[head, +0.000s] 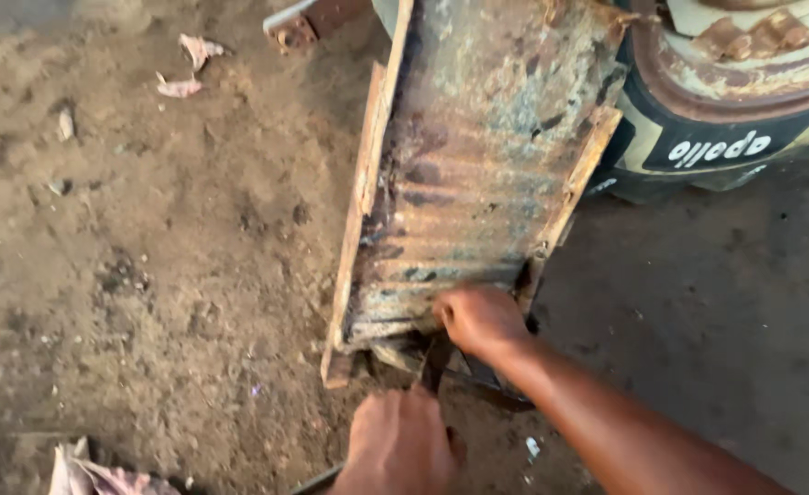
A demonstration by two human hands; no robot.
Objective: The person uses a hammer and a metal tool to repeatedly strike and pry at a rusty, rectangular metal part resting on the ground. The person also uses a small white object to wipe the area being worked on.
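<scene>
Gripping the lower edge of a rusted corrugated metal panel (478, 174), the right hand (479, 319) curls its fingers (448, 312) closed; below the panel, the left hand (397, 445) clasps a dark tool (434, 362).

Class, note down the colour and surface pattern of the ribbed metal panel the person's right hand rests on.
Head view: the ribbed metal panel is rusty orange-brown with dark and bluish-grey patches, crossed by horizontal ridges.

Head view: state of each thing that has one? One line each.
Corrugated metal panel: heavily rusted, lying tilted on the ground, its far end against the tyre.
Tyre: black, on a rusty rim, dusty.
Right hand: fingers closed on the panel's near edge.
Left hand: closed, gripping a dark tool; what kind, cannot tell.
Dirt ground: dry, strewn with scraps.
</scene>
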